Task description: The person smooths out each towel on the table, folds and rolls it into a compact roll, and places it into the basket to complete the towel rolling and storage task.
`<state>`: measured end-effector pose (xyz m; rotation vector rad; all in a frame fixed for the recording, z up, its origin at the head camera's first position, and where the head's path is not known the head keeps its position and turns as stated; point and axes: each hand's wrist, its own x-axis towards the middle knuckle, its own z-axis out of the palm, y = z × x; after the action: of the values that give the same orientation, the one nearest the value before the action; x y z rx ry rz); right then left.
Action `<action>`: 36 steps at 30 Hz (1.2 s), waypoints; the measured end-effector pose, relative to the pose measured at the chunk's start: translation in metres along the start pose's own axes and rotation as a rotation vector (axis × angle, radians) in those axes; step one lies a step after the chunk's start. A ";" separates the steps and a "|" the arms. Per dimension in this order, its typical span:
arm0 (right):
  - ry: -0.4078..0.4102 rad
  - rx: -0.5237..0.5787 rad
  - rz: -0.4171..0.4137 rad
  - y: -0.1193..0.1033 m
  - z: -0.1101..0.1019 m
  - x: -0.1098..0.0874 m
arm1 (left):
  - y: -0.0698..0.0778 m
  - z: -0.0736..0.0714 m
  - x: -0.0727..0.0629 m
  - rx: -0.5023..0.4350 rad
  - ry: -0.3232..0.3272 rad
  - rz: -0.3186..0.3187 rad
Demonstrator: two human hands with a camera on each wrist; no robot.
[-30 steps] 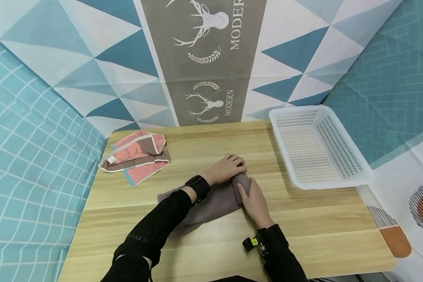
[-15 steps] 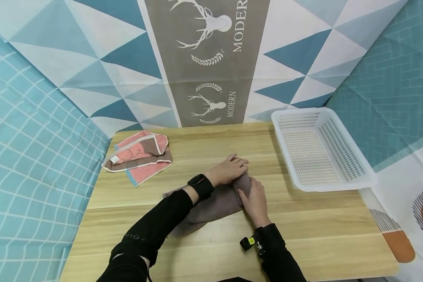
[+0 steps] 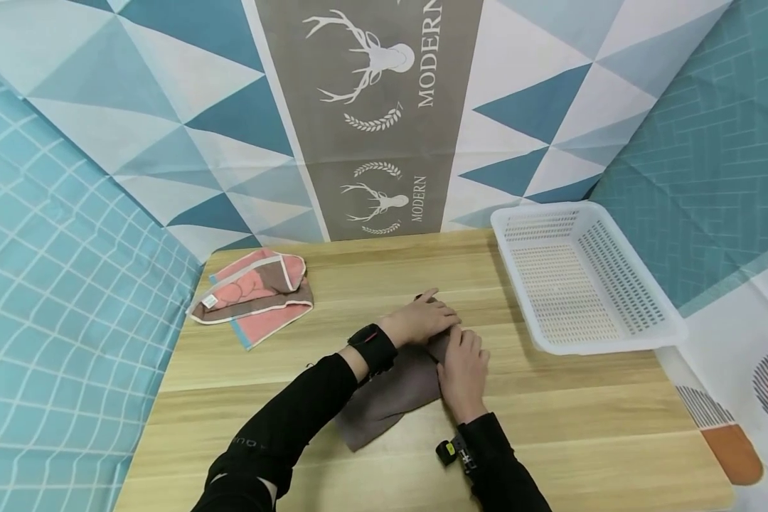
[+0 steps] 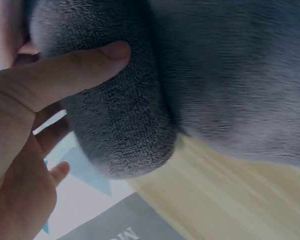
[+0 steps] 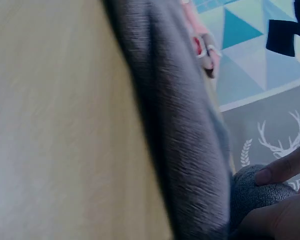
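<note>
A grey-brown towel (image 3: 390, 391) lies on the table in the head view, its right end rolled into a thick, soft roll (image 4: 115, 115). My left hand (image 3: 422, 320) grips the far end of that roll; in the left wrist view its thumb lies across the roll and its other fingers reach behind. My right hand (image 3: 464, 373) holds the roll's near right side, fingers bent over it, close to the left fingertips. The flat part of the towel runs left under my left wrist, partly hidden by the sleeve. In the right wrist view the towel (image 5: 185, 125) stretches away along the wooden tabletop.
A folded pink and brown towel (image 3: 249, 291) with white edging lies at the table's back left. At the right stands a white perforated plastic basket (image 3: 537, 327). Patterned cloth (image 3: 371, 142) hangs behind the wooden table (image 3: 582, 427).
The towel's flat end has drawn in toward my hands and turned nearer to me. My right fingers have moved up over the roll, closer to my left hand. The head view has shifted slightly.
</note>
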<state>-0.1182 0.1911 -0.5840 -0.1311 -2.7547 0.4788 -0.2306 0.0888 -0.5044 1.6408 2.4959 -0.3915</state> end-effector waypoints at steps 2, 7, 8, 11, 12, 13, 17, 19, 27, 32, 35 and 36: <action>0.031 -0.059 -0.036 0.001 0.002 -0.001 | -0.001 0.007 0.002 0.027 0.027 0.013; 0.046 -0.018 -0.056 0.004 0.001 -0.002 | -0.006 0.018 0.005 0.003 0.091 0.031; 0.026 0.026 -0.047 0.004 -0.001 -0.003 | -0.007 0.019 0.004 0.001 0.101 0.036; -0.073 0.212 0.015 0.008 -0.007 -0.001 | -0.010 0.022 0.003 -0.003 0.127 0.055; -0.114 0.284 0.049 0.010 -0.009 -0.001 | -0.011 0.023 0.002 -0.005 0.132 0.060; -0.160 0.356 0.085 0.012 -0.012 0.000 | -0.012 0.025 0.001 -0.005 0.140 0.064; -0.341 0.538 0.202 0.020 -0.018 0.003 | -0.014 0.030 -0.004 -0.010 0.179 0.076; -0.390 0.584 0.231 0.022 -0.020 0.003 | -0.015 0.033 -0.007 0.000 0.206 0.083; -0.311 0.578 0.227 0.016 -0.015 0.006 | -0.013 0.030 -0.014 0.010 0.149 0.082; -0.207 0.454 0.134 0.009 -0.013 0.003 | -0.013 0.012 -0.015 -0.164 0.046 0.051; -0.115 0.357 0.054 0.003 -0.010 0.001 | -0.012 0.006 -0.013 -0.223 0.007 0.047; -0.088 0.319 0.027 0.001 -0.009 0.000 | -0.012 0.006 -0.012 -0.227 -0.003 0.052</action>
<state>-0.1151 0.1952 -0.5761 -0.0699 -2.7197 0.9430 -0.2367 0.0717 -0.5052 1.6086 2.3877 -0.1002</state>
